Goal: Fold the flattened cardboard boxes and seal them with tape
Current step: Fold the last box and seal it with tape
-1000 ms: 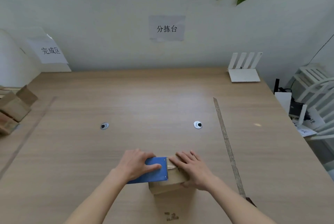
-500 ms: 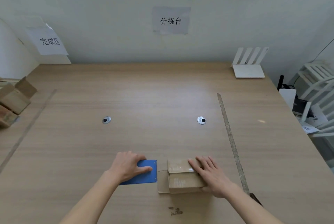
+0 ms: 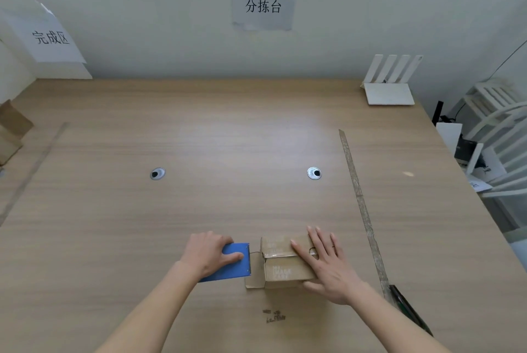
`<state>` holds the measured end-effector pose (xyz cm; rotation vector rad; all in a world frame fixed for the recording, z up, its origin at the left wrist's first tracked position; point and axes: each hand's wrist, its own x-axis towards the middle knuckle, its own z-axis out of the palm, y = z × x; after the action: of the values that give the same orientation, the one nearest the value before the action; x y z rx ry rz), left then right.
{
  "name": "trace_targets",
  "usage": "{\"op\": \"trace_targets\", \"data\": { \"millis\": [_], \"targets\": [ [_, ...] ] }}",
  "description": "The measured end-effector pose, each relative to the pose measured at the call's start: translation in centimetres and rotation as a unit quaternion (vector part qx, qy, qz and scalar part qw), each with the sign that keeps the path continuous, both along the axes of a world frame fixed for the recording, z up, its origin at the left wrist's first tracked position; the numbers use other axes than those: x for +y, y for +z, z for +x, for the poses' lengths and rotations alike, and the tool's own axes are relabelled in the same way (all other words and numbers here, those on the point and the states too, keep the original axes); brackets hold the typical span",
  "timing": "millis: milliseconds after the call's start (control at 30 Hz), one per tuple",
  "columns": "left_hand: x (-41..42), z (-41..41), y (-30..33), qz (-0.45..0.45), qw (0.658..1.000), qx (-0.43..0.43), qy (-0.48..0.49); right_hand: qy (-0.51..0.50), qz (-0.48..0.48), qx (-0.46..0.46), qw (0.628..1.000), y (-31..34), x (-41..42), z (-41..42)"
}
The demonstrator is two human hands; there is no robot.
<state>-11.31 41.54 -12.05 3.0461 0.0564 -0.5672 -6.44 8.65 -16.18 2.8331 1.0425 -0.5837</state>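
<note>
Resting flat, right grip (image 3: 328,264) presses cardboard box (image 3: 281,263); left grip (image 3: 209,253) clasps blue tape dispenser (image 3: 228,265) beside it.

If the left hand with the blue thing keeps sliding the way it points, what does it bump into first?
Probably the box. The left hand holds the blue dispenser pointing right, and the box sits just beyond its edge, pressed by the right hand.

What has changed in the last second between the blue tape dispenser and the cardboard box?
The left hand, gripping the blue tape dispenser, has drawn it leftward off the cardboard box; it is now on the table beside it. The right hand still presses flat on the box top. Nothing was let go.
</note>
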Motion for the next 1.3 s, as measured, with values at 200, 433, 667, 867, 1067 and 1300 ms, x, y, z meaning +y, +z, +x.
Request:
{"op": "trace_targets", "data": {
  "millis": [200,433,667,867,1067,1300],
  "targets": [
    [-2.6,0.3,-2.7,0.035,0.999,-0.026,-0.023,-0.013,0.03,0.028,0.999,0.2,0.1,-0.2],
    [-3.4,-2.1,-6.4,0.064,0.996,-0.06,-0.007,-0.027,0.032,0.033,0.999,0.3,0.1,-0.3],
    [0.5,-4.1,-7.9,-0.012,0.993,-0.1,0.053,-0.209,0.077,0.029,0.974,0.2,5.8,-0.7],
    [2.0,-6.4,-9.8,-0.041,0.993,-0.076,0.081,-0.303,0.124,-0.06,0.943,-2.0,12.7,-3.0],
    [2.4,-6.9,-11.2,-0.055,0.993,-0.049,0.093,-0.299,0.089,-0.031,0.95,-2.9,13.3,-3.5],
    [0.3,-4.5,-7.4,-0.035,0.984,-0.154,0.078,-0.206,0.198,-0.049,0.957,0.0,7.9,-3.6]
  ]
}}
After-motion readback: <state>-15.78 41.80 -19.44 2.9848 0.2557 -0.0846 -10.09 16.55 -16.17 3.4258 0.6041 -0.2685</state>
